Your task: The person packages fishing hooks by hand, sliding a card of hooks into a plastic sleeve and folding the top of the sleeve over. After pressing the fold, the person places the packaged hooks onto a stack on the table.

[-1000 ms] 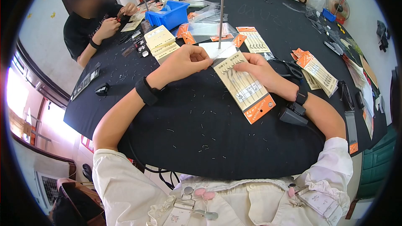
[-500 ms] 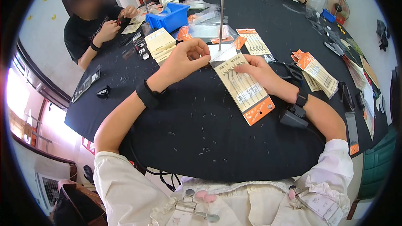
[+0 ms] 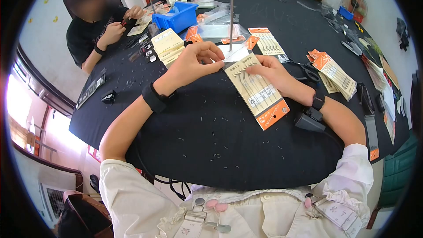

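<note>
My right hand (image 3: 275, 76) grips a fishing hook card (image 3: 257, 94), thumb on its face and the fingers behind. The card is beige with an orange end, bears a row of hooks with lines, and seems to sit in a clear sleeve. It tilts, with its orange end toward me on the right. My left hand (image 3: 194, 64) is at the card's far left corner, thumb and forefinger pinched together. What lies between those fingertips is too small to make out. A white piece of paper (image 3: 235, 53) shows just beyond the card.
A thin metal pole (image 3: 231, 13) rises beyond my hands. Beige cards (image 3: 167, 44) and a blue bin (image 3: 176, 16) stand left. More hook cards (image 3: 332, 74) and black scissors (image 3: 308, 72) lie right. A co-worker (image 3: 94, 22) sits at the left.
My left hand has shifted slightly right, its fingertips now closer to the card's corner. My right hand keeps its grip on the card.
</note>
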{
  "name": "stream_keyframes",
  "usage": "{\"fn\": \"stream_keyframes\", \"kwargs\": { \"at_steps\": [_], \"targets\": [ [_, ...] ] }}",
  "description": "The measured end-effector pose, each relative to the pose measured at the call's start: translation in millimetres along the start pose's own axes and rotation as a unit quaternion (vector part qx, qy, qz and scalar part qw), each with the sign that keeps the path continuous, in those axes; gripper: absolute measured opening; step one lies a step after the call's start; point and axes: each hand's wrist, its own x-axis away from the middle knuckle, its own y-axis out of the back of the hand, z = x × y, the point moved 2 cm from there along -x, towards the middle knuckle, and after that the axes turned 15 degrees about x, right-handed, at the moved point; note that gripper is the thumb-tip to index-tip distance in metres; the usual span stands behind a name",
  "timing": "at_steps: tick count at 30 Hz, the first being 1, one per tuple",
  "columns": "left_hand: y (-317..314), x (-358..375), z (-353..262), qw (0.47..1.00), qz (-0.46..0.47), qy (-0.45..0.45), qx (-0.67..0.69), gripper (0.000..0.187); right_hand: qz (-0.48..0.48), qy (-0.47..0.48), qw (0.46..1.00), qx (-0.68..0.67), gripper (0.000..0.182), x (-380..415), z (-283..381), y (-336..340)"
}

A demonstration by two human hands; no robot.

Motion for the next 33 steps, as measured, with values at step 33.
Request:
{"fn": "stream_keyframes", "kwargs": {
  "at_steps": [33],
  "targets": [
    [-3.5, -0.7, -2.6, 0.996, 0.059, -0.031, 0.056, 0.019, 0.003, 0.005, 1.000, -0.003, 0.027, -0.1, 1.5, -1.6]
  ]
}}
